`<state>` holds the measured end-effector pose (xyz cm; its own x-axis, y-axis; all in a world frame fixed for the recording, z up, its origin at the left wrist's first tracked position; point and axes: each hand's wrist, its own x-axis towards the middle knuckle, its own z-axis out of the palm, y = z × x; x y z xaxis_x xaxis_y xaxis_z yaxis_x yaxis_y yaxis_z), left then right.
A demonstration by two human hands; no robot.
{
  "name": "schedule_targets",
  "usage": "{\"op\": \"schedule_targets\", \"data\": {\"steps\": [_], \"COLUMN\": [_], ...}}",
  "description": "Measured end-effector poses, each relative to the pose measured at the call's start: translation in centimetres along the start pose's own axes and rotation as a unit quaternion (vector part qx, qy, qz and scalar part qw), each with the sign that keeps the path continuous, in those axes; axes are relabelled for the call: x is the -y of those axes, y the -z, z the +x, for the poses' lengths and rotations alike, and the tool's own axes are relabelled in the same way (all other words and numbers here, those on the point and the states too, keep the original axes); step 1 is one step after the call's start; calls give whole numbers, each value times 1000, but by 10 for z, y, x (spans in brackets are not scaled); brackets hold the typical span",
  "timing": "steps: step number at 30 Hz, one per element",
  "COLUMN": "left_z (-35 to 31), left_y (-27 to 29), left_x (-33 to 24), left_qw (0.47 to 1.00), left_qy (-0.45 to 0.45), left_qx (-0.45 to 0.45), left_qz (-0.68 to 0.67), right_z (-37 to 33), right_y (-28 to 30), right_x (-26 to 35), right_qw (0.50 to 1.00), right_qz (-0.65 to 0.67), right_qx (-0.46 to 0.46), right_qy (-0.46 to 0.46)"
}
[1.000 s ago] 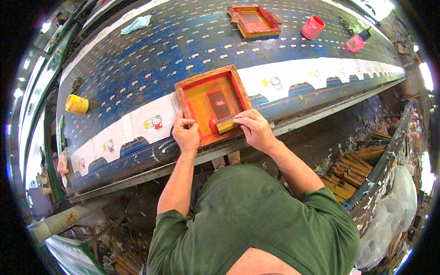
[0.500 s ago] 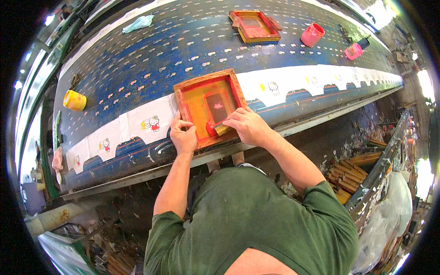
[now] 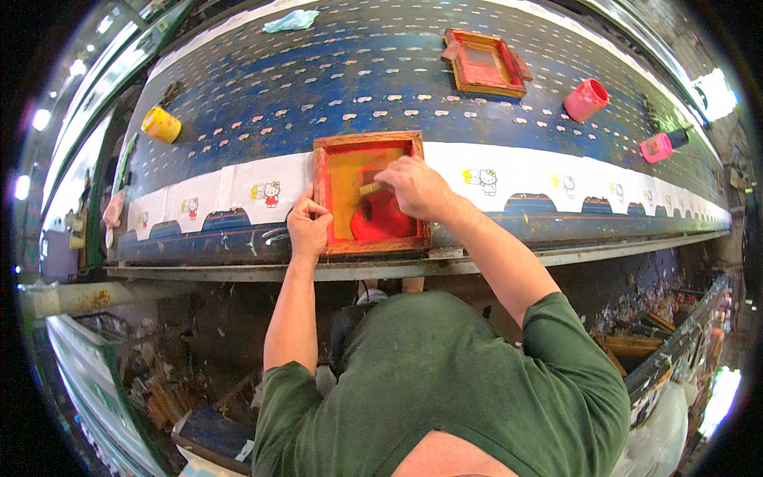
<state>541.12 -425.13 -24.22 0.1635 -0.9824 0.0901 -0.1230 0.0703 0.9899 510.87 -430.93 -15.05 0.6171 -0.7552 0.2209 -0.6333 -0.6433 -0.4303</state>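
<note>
A wooden screen-printing frame (image 3: 368, 140) with a yellowish mesh lies over the strip of white printed fabric (image 3: 517, 180). My left hand (image 3: 308, 226) is closed on the left side of the frame near its front corner. Inside the frame, my right hand (image 3: 417, 189) grips a small squeegee (image 3: 371, 188), whose pale wooden edge shows past the fingers; the rest is hidden under the hand. Wet red ink (image 3: 384, 221) covers the near right part of the mesh. Cartoon cat figures are printed on the fabric to both sides, with red clothes on the left ones only.
A second frame (image 3: 486, 83) lies farther back on the long dark table (image 3: 262, 75). Near it stand a pink ink tub (image 3: 586, 100) and a smaller pink container (image 3: 656, 148). A yellow tub (image 3: 161, 125) and a light blue cloth (image 3: 291, 21) are left. A metal rail (image 3: 199, 273) edges the table.
My right hand has moved away from me inside the frame with the squeegee. Red ink now spreads over the mesh where only a small blob was. My left hand stays at the frame's left side.
</note>
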Motion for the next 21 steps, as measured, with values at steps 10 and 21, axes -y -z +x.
{"op": "schedule_targets", "data": {"steps": [10,21], "left_z": [-2,-1], "left_y": [4,-3], "left_x": [4,-15], "left_qw": [1000,997], "left_qy": [6,-15], "left_qx": [5,14], "left_qz": [16,70], "right_z": [-9,-71], "right_y": [-12,-24], "right_x": [10,78], "right_qw": [997,996], "right_qz": [-54,-49], "right_qx": [-49,-66], "right_qy": [11,-25]}}
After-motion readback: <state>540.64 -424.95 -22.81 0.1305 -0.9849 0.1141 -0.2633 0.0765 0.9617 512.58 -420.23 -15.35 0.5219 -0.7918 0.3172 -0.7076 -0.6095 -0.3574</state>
